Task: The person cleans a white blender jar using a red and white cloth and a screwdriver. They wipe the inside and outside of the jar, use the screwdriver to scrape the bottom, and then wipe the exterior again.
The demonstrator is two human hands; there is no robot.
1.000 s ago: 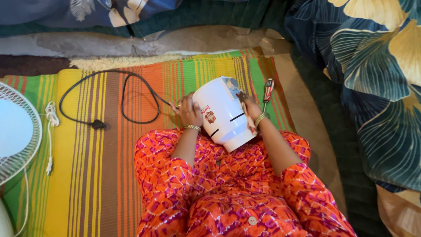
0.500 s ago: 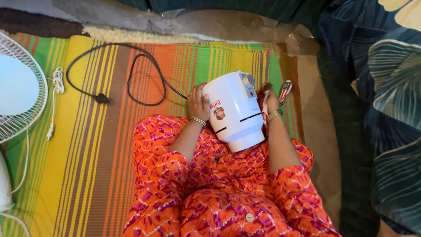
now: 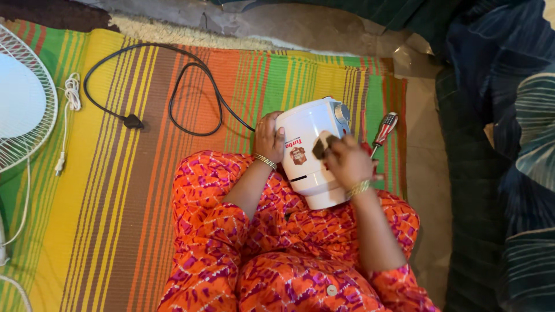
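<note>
We sit on a striped mat (image 3: 115,190) on the floor. Left of the screwdriver (image 3: 384,128), which lies on the mat, we see the black cord with its plug (image 3: 133,121), and further left a white fan (image 3: 23,110) with a white cable (image 3: 70,101).

Red-brown label (image 3: 297,155) on white appliance (image 3: 312,173)

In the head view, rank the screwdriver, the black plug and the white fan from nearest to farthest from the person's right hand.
From the right hand:
1. Screwdriver, lying on the mat just beyond the hand, on its right.
2. Black plug, across the mat to the left, past the white appliance.
3. White fan, at the far left edge.
</note>
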